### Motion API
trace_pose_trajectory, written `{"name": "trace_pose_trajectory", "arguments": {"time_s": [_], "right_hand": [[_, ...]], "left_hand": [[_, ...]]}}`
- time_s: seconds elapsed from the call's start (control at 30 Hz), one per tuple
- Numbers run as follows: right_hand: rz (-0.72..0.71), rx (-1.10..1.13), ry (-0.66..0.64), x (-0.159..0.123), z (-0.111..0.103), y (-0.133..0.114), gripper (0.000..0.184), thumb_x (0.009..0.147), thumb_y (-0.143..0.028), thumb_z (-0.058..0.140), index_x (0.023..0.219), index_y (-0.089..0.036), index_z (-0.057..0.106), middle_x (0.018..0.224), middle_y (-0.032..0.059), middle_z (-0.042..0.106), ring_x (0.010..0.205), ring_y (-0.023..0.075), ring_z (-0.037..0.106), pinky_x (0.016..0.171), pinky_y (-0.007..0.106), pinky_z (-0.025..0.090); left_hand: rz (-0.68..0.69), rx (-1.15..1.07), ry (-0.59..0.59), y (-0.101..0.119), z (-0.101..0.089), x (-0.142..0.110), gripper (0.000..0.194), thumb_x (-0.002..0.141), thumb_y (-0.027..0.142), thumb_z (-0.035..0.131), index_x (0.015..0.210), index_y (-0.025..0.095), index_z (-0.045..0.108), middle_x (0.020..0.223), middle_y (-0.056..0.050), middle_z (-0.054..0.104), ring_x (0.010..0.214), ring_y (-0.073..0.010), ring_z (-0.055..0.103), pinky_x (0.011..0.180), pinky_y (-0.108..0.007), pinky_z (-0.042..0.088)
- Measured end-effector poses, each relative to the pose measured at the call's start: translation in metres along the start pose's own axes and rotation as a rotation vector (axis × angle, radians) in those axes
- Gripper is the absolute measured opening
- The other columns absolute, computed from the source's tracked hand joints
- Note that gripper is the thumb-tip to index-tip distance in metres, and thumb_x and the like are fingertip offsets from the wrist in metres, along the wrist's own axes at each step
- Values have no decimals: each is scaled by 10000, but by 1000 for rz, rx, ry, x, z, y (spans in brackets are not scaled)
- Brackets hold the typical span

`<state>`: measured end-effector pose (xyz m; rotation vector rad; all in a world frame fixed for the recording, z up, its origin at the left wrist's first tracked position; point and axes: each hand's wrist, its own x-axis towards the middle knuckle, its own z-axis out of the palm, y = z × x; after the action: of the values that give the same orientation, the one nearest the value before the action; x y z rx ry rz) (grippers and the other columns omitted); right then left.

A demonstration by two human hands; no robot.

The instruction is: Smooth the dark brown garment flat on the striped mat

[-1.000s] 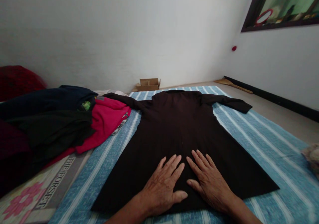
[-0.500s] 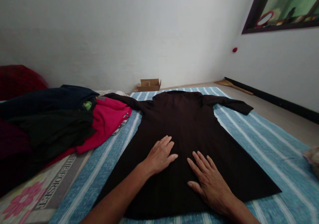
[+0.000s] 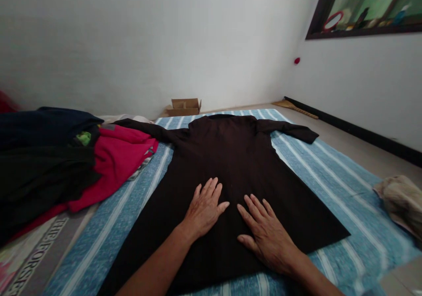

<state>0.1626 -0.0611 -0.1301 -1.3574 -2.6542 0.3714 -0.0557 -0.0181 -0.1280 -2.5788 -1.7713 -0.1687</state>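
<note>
A dark brown, nearly black dress (image 3: 227,155) with long sleeves lies spread out flat, its collar at the far end and its wide hem towards me. My left hand (image 3: 205,206) rests palm down on the lower middle of the dress, fingers spread. Just to its right, my right hand (image 3: 263,232) lies flat on the cloth too, thumb held apart from the fingers. Neither hand grips anything. Under the dress is a blue and white striped sheet (image 3: 332,177).
On the left is a pile of clothes with a bright pink garment (image 3: 114,164) and a navy one (image 3: 49,122). A cardboard box (image 3: 185,107) stands by the back wall. Beige cloth (image 3: 400,201) lies at the right edge, and a broom (image 3: 296,107) lies on the floor.
My view has turned a little to the right, so more of the beige cloth shows. The left hand's fingers are spread wider; both hands remain on the dress, which lies as before.
</note>
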Motion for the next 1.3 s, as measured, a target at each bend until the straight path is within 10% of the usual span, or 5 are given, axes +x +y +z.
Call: {"name": "trace_pose_trajectory", "arguments": {"time_s": [1.3], "right_hand": [[-23,-47,2,-7,15,7,638,897,-601,353,1447,-294,248,1511,88,173,1380,309,167,1087,565,221]], "left_hand": [[-3,-1,12,7,2,-14,516,903,433,451,1325,135,467,1447,-145,371,1344,-287,315,1063,-521,298]]}}
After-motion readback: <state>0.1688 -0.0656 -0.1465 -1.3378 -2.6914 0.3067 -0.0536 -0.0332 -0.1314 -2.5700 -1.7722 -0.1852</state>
